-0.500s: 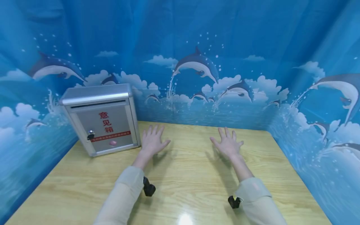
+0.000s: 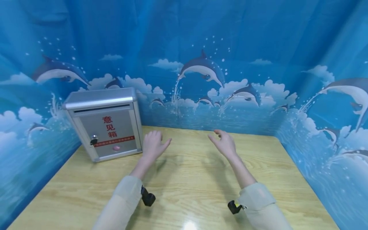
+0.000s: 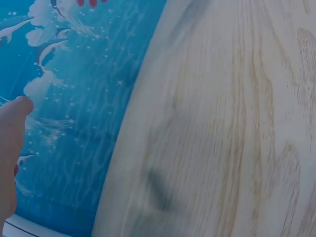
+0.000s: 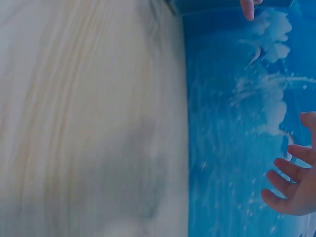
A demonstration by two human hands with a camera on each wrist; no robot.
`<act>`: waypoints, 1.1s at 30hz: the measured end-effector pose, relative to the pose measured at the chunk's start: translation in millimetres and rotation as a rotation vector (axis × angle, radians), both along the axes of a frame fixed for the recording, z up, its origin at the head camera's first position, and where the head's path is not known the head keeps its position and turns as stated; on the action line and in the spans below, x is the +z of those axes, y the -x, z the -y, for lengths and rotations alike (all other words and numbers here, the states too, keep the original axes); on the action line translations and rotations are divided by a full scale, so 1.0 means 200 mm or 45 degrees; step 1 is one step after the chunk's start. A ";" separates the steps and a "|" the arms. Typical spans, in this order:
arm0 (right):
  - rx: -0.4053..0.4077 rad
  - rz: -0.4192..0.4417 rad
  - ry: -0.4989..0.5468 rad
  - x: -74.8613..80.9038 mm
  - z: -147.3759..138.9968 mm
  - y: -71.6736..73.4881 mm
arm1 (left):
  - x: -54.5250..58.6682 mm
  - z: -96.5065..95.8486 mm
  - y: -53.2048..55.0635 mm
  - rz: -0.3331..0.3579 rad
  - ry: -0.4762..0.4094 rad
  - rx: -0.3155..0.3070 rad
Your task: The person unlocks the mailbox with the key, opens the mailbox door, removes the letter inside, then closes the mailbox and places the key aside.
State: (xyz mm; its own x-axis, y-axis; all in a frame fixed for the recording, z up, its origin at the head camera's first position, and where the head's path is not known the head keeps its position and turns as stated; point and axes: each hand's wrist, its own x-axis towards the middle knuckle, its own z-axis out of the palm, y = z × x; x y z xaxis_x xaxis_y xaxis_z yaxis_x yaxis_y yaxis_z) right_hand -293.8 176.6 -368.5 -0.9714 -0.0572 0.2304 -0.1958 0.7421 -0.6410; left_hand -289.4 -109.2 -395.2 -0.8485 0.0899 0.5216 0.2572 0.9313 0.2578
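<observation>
Just right of a silver metal box (image 2: 109,124) is my left hand (image 2: 152,145), its fingers bent forward and down and its thumb pointing right. In the left wrist view only the thumb (image 3: 12,133) and part of that hand show at the left edge. My right hand (image 2: 225,143) hovers over the wooden table (image 2: 189,172), across from the left one. Its fingers (image 4: 284,182) are spread and loosely bent in the right wrist view, with nothing between them. Neither hand holds anything.
The box carries red characters, a slot below its lid and a lock with a key (image 2: 94,139). A blue curtain (image 2: 184,70) printed with dolphins stands behind the table and along its sides. Black wrist cameras (image 2: 148,197) hang below both sleeves.
Both hands had flat, outstretched fingers; now the fingers are bent. My right hand has turned inward and moved slightly left. The box stays where it was.
</observation>
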 end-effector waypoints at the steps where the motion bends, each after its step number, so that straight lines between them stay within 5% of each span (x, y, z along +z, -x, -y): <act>1: 0.014 0.005 0.067 0.01 0.02 0.00 | 0.01 0.01 -0.01 -0.050 -0.006 -0.005; 9: 0.048 0.068 0.496 0.10 0.18 0.01 | 0.06 0.13 -0.05 -0.393 -0.075 -0.025; 17: 0.115 0.052 0.564 0.18 0.30 0.01 | 0.14 0.28 -0.10 -0.746 -0.174 0.038; 28: 0.219 0.066 0.573 0.24 0.47 0.04 | 0.22 0.55 -0.19 -0.590 -0.339 0.217; 33: 0.272 0.061 0.568 0.25 0.56 0.05 | 0.24 0.65 -0.22 -0.597 -0.433 0.270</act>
